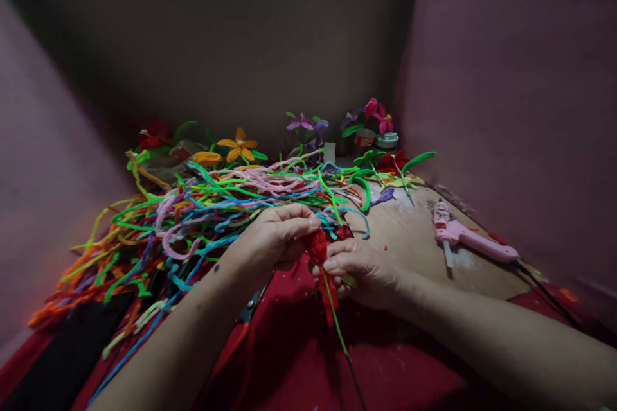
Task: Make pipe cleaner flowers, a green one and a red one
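Between my hands is a red pipe-cleaner flower [317,245] on a thin green stem [337,321] that slants down toward me. My left hand [284,231] pinches the flower's upper red part between thumb and fingers. Lower down, my right hand [359,270] is closed around the flower's base, where the stem meets the petals. One red petal hangs below the right fingers, beside the stem. Scissors [248,308] with red handles lie partly under my left forearm. A large heap of coloured pipe cleaners [231,199] spreads behind and left of my hands.
A pink glue gun [475,241] rests on a brown board [405,225] at the right, its cord trailing off. Finished flowers, among them an orange flower [238,144] and a purple flower [301,122], stand at the back near a small jar [386,140]. Red cloth [289,347] covers the front.
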Demonstrator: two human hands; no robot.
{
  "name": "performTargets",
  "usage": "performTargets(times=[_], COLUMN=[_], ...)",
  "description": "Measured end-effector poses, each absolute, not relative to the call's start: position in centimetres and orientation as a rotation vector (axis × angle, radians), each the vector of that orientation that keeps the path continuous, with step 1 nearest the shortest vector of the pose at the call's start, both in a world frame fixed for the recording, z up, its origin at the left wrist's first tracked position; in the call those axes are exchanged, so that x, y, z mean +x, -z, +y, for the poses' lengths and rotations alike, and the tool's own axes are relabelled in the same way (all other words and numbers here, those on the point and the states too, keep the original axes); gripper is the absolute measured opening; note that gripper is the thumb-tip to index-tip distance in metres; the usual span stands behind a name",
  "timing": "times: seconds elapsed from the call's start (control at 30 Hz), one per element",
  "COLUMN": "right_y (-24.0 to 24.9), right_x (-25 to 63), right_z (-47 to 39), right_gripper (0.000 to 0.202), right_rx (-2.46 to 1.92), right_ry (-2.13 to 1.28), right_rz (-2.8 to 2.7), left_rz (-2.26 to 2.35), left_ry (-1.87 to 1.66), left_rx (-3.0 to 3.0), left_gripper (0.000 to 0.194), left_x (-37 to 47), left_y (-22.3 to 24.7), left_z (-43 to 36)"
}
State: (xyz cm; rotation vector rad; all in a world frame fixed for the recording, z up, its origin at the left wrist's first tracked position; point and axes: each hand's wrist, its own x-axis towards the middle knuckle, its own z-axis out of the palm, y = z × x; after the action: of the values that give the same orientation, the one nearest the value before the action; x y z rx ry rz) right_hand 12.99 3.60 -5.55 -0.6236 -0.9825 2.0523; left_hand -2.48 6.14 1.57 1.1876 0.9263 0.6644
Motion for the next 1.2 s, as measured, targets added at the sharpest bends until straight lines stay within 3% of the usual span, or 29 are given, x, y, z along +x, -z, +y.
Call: performTargets(times=[0.97,1.2], right_y=[6.3,5.9], right_x=[13.1,12.9], right_z=[3.4,3.5], right_gripper=[0.012,0.013], right_rx=[-0.611,-0.651], right_ry=[-2.057,-1.995], right_rz=[-1.023,-0.966], left_rz=[0.93,1.116], left_ry=[-0.623,-0.767], left_rx=[1.253,1.497], left_gripper=[0.014,0.031], left_x=[-2.3,-2.3], left_y=[-1.6,-2.8], left_z=[5.8,5.5])
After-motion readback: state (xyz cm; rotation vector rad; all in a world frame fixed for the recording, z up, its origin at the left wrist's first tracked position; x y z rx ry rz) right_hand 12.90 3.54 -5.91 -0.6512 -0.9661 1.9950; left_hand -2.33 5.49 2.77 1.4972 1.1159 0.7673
